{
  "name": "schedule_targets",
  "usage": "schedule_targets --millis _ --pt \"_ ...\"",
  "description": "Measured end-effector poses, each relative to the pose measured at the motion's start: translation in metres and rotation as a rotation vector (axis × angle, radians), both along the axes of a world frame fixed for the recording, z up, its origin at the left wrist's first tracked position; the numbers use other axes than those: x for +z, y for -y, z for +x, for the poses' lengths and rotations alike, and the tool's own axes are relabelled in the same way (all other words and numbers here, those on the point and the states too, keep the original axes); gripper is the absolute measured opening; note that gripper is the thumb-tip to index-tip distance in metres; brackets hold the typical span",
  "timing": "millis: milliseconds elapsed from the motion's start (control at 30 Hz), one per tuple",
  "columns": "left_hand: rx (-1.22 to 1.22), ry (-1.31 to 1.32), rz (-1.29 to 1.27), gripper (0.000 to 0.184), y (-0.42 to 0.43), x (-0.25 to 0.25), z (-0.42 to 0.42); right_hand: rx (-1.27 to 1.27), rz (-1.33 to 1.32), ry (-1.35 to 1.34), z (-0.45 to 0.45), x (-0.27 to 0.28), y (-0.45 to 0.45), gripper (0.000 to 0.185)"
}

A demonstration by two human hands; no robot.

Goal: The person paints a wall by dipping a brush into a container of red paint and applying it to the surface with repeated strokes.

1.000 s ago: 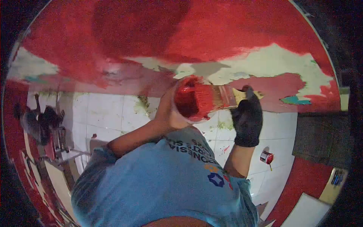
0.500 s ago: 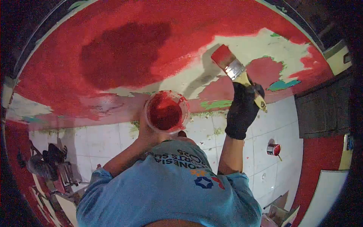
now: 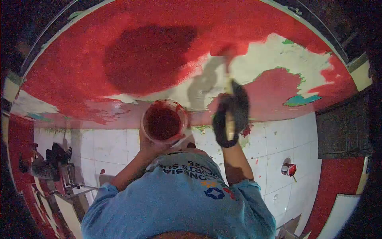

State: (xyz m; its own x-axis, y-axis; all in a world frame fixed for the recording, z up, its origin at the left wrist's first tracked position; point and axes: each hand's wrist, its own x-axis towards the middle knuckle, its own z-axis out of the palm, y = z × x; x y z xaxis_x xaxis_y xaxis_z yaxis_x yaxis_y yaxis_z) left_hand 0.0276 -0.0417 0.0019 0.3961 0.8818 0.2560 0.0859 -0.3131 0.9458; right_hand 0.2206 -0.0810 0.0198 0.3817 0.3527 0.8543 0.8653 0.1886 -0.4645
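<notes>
I'm seeing brush [image 3: 229, 79] pointing ahead from gloved right hand [image 3: 237, 109], long axis running nearly straight towards wall [image 3: 205, 42]. Blurred bristles seemingly meeting it where red is bordering pale patch [image 3: 270, 59]. Right hand gripping handle, being nearer patch. Left hand [image 3: 150, 148] gripping container [image 3: 167, 140] of red paint, both lying left of brush, bristles well apart.

The wall [image 3: 258, 63] was unevenly lit and darkened by 2 large shadows [image 3: 149, 59]; the brush [image 3: 228, 73] was blurred, corners left dim and grainy, edges bowed.
</notes>
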Motion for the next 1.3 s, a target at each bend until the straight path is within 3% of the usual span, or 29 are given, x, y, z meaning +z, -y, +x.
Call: schedule_targets --millis 33,133,200,233,300,367,433,567,600,633,667,767,800,833,867,900,967,1033,1100,1133,1200,1233,1267,1300 --pt "0.056 0.027 0.012 0.088 0.001 0.0 0.001 0.199 0.059 -0.254 -0.014 0.001 -0.002 0.031" --pt "0.058 0.026 0.034 0.09 -0.001 0.001 -0.003 0.257 0.099 -0.03 -0.015 0.012 0.001 0.028" --pt "0.075 0.043 0.005 0.086 -0.001 -0.001 -0.005 0.039 -0.322 -0.263 -0.015 0.022 0.006 0.027" --pt "0.084 0.068 -0.019 0.082 -0.002 -0.002 -0.006 0.28 -0.17 -0.593 -0.006 0.024 0.003 0.027" --pt "0.064 0.07 -0.033 0.078 -0.005 0.0 -0.008 0.02 0.046 -0.513 -0.003 0.043 0.006 0.018" --pt "0.046 0.067 -0.052 0.074 -0.007 -0.001 -0.012 -0.021 0.154 -0.469 -0.006 0.039 0.007 0.018" --pt "0.131 -0.142 0.18 0.069 -0.01 -0.009 -0.015 0.002 -0.057 -0.438 -0.012 0.033 0.011 0.018" --pt "0.121 -0.046 -0.005 0.07 -0.011 -0.01 -0.016 0.106 -0.335 -0.677 0.012 -0.008 0.003 0.021" --pt "0.105 -0.026 -0.006 0.071 -0.011 -0.002 -0.015 -0.235 0.23 -0.41 0.024 0.005 -0.004 0.019" --pt "0.091 -0.003 -0.006 0.071 -0.011 0.003 -0.015 -0.164 0.246 -0.537 0.018 0.033 0.002 0.016" --pt "0.091 0.002 -0.006 0.071 -0.013 0.001 -0.016 -0.145 0.345 -0.302 0.031 0.034 0.005 0.013" --pt "0.087 0.013 -0.052 0.085 -0.016 -0.004 -0.02 -0.289 0.155 -0.334 0.019 0.026 0.01 0.012" --pt "0.108 0.011 -0.078 0.084 -0.015 -0.002 -0.019 -0.149 0.121 -0.456 0.007 0.021 0.005 0.014" --pt "0.127 0.01 -0.101 0.083 -0.014 -0.001 -0.018 -0.234 -0.078 -0.21 0.0 0.017 0.001 0.013" --pt "0.115 0.009 -0.098 0.083 -0.016 0.0 -0.018 -0.011 -0.001 0.009 -0.001 0.008 -0.002 0.014" --pt "0.073 -0.047 -0.081 0.082 -0.019 0.001 -0.019 0.013 -0.118 -0.062 -0.012 0.009 0.002 0.015" --pt "0.026 -0.103 -0.064 0.082 -0.02 0.003 -0.018 0.288 0.01 -0.199 -0.01 0.004 0.0 0.016" --pt "0.036 -0.055 -0.024 0.082 -0.016 0.007 -0.016 -0.067 -0.357 -0.255 0.011 0.032 0.016 0.013" --pt "0.008 -0.032 -0.046 0.084 -0.015 0.007 -0.016 -0.307 -0.018 -0.434 0.032 0.023 0.017 0.009" --pt "-0.011 -0.008 -0.065 0.085 -0.015 0.007 -0.015 -0.31 -0.016 -0.431 0.038 0.027 0.016 0.009" --pt "-0.007 -0.032 -0.018 0.086 -0.014 0.008 -0.016 -0.288 0.22 -0.045 0.044 0.037 0.015 0.008" --pt "0.0 -0.062 0.027 0.087 -0.013 0.009 -0.016 -0.281 0.096 -0.145 0.033 0.035 0.015 0.009" --pt "-0.002 -0.061 0.028 0.087 -0.014 0.007 -0.017 -0.21 -0.042 -0.255 0.021 0.021 0.009 0.025" --pt "-0.006 -0.076 0.021 0.088 -0.016 0.005 -0.018 -0.211 -0.234 -0.119 0.01 0.019 0.009 0.027"
